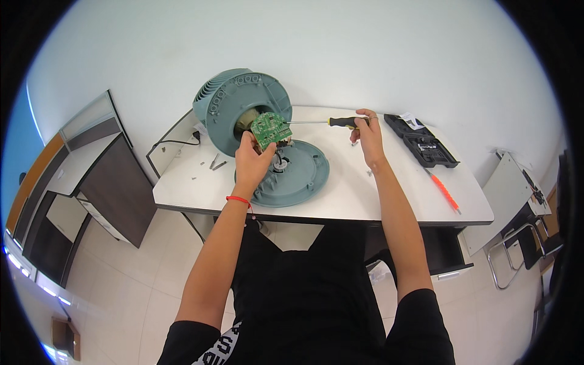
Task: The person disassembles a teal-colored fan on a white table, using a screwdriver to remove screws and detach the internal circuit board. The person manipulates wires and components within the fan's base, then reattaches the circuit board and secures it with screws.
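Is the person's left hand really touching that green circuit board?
Touching. The head view shows it: the left hand grips the green circuit board near its lower edge, with no gap between them.

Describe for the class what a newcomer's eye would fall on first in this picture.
Probably the green circuit board, held by the left hand before the tilted grey-green housing. Next comes the screwdriver in the right hand, its tip at the board's right side. The bright orange tool on the right of the table stands out.
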Tool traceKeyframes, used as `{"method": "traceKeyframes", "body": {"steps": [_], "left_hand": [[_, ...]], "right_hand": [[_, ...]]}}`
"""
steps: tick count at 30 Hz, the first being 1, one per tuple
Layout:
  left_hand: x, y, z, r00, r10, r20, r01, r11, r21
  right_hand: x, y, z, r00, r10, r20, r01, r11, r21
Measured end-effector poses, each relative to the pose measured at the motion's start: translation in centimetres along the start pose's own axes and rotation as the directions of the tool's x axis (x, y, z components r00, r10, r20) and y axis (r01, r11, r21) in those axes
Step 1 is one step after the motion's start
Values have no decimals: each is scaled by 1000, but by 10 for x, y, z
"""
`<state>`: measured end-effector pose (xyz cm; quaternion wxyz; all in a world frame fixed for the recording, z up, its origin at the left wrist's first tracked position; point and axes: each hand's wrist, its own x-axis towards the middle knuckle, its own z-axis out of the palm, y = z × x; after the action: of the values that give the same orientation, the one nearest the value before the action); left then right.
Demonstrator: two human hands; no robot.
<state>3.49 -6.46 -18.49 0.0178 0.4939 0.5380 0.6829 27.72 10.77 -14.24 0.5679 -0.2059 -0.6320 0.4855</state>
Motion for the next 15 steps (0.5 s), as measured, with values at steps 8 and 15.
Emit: {"method": "traceKeyframes", "body": {"steps": [8,15], "left_hand": [[0,3,0,1000,16,18,-17,998,66],[-1,4,0,997,64,41,-69,989,129]], "right_hand": [[-4,-4,4,998,-37,-53,36,999,-18],[-2,-1,-2,994,-94,-62,94,996,0]]}}
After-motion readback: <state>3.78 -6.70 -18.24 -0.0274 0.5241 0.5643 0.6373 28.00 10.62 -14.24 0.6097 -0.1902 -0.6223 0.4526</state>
